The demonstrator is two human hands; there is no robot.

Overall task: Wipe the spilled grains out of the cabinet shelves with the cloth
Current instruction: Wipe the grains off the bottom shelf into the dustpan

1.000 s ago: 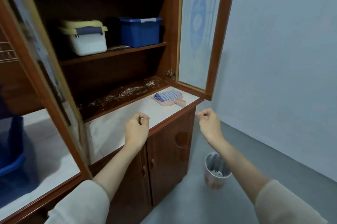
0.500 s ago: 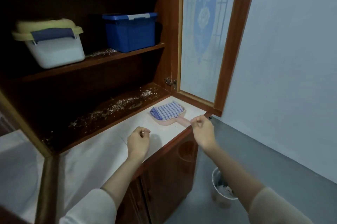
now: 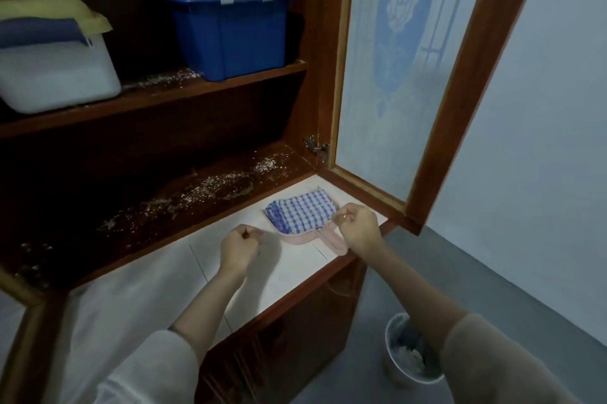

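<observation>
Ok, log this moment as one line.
left hand: fist over counter, empty | right hand: curled over dustpan handle, hold unclear | cloth: folded on dustpan | grains: lower shelf, upper shelf, unwiped

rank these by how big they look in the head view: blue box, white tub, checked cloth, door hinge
1. white tub and blue box: about alike, and the tub is cut off at the frame edge, so unranked
2. checked cloth
3. door hinge

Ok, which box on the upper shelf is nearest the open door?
The blue bin with the grey lid clasp, at the right end of the shelf beside the door. The white box with the yellow lid sits farther left.
</observation>
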